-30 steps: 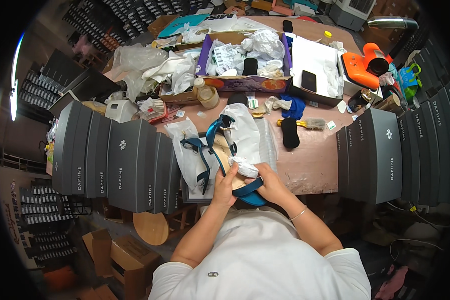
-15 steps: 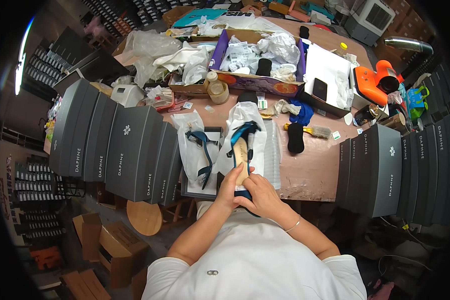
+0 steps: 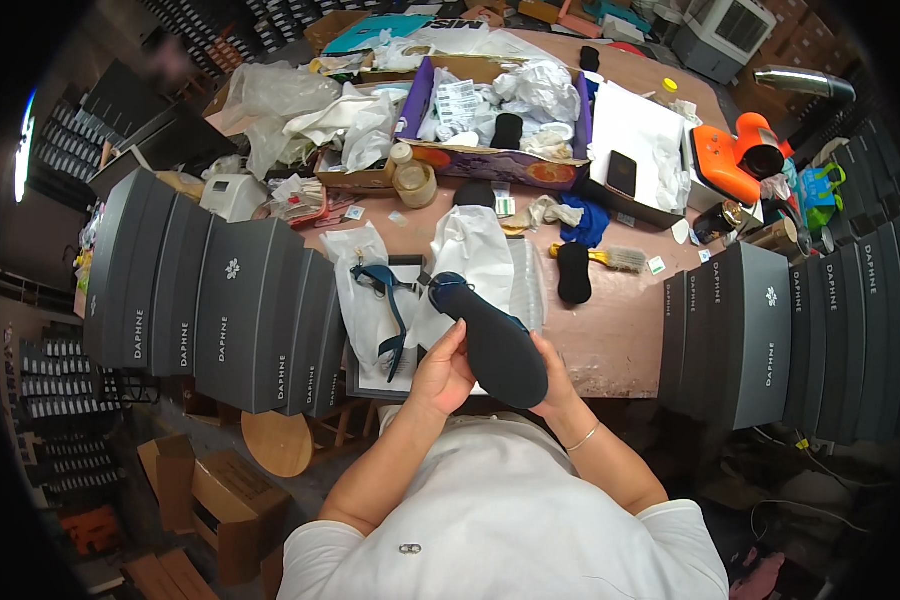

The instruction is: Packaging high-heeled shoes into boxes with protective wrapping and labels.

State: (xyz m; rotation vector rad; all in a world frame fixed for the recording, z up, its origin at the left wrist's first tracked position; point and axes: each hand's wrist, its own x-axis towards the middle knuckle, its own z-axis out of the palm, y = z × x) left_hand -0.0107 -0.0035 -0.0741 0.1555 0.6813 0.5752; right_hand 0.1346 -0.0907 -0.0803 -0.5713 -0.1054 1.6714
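A dark blue strappy sandal (image 3: 502, 350) is turned with its black sole up, between my two hands above the table's near edge. My left hand (image 3: 443, 374) grips its left edge, the thumb pointing up along the sole. On the other edge, my right hand (image 3: 556, 378) closes round the side, most of its fingers hidden behind the sole. The matching sandal (image 3: 398, 318) lies to the left on white tissue paper (image 3: 355, 250), in an opened grey shoebox (image 3: 368, 386). More white tissue (image 3: 478, 235) lies just beyond the held sandal.
Grey shoeboxes stand in rows at the left (image 3: 245, 310) and right (image 3: 755, 330). Farther back are a purple carton (image 3: 510, 170) of crumpled paper, a glue bottle (image 3: 413, 182), a phone (image 3: 622, 174) and an orange tool (image 3: 722, 165). A yellow-handled brush (image 3: 618, 259) lies right of the tissue.
The sandal has been turned over, from insole up to black sole up. My hands have moved apart to its two edges, and the whole view has shifted slightly.
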